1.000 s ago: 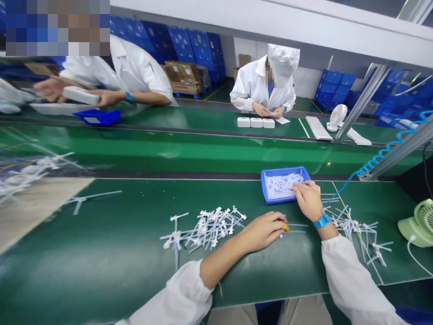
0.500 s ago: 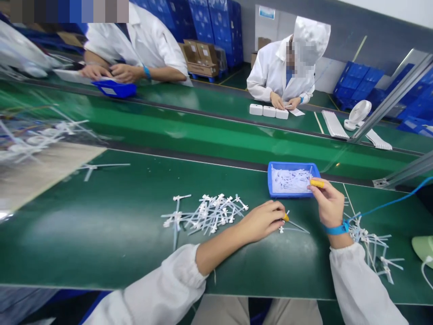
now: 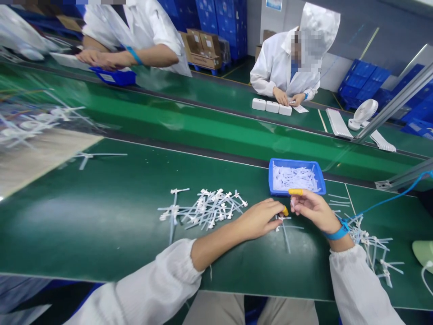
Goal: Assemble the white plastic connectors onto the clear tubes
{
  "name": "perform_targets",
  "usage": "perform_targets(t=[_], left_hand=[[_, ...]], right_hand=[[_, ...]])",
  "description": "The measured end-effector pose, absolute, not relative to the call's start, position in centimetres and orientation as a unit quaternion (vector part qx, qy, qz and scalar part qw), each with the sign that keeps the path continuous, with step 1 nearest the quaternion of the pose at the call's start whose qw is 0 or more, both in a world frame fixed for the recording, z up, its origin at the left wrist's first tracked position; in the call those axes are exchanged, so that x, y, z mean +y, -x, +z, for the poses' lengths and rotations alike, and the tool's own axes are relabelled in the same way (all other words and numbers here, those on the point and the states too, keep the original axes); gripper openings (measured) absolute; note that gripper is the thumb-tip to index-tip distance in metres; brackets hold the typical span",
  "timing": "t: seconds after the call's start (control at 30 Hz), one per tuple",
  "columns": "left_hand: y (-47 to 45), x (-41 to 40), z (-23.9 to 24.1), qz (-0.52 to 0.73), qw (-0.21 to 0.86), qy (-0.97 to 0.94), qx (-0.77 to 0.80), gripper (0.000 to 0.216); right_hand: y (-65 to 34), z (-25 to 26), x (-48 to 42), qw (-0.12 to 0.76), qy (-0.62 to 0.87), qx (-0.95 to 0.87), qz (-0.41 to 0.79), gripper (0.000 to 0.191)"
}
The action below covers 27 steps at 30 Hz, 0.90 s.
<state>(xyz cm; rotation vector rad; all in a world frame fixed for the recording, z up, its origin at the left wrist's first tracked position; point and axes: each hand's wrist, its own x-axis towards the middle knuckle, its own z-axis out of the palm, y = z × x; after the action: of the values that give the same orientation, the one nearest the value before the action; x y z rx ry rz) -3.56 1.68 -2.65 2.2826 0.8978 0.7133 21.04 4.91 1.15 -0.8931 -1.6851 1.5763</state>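
Note:
My left hand (image 3: 262, 220), a yellow finger cot on one fingertip, is closed low over the green bench. Its fingertips are on a thin pale tube with a white fitting (image 3: 285, 234), partly hidden under them. Just to the right, my right hand (image 3: 313, 210) pinches a small white piece (image 3: 292, 204) between thumb and a finger in a yellow cot. Behind that hand stands a blue tray (image 3: 271, 185) full of thin white pieces. Left of my left hand lies a pile of thin tubes with white fittings (image 3: 214, 210).
More tubes with fittings (image 3: 370, 239) lie right of my right wrist. A blue cord (image 3: 389, 205) runs from my wristband to the right. A green object (image 3: 422, 253) sits at the right edge. Two people work across the bench, near white boxes (image 3: 272, 106) and a fan (image 3: 367, 110).
My right hand has come from the tray leftward and down, close to my left hand, with a small white piece in its fingers. The tube at my left fingertips has turned. The view has shifted slightly.

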Motion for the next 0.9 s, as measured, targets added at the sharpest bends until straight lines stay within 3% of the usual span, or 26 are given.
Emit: perform_targets(t=[0.13, 0.4, 0.6, 0.9], left_hand=[[3.6, 1.7, -2.5, 0.274, 0.293, -0.846, 0.352, 0.019], [3.5, 1.5, -1.8, 0.254, 0.327, -0.825, 0.386, 0.011], [3.4, 1.4, -1.4, 0.251, 0.372, -0.790, 0.418, 0.056], [3.4, 1.5, -1.5, 0.253, 0.376, -0.788, 0.417, 0.058]], right_hand=[[-21.2, 1.8, 5.0, 0.257, 0.303, -0.696, 0.598, 0.026], [-21.1, 0.9, 5.1, 0.182, 0.371, -0.746, 0.523, 0.014], [-20.9, 0.0, 5.2, 0.180, 0.402, -0.776, 0.451, 0.009], [-20.5, 0.0, 5.0, 0.172, 0.388, -0.798, 0.428, 0.007]])
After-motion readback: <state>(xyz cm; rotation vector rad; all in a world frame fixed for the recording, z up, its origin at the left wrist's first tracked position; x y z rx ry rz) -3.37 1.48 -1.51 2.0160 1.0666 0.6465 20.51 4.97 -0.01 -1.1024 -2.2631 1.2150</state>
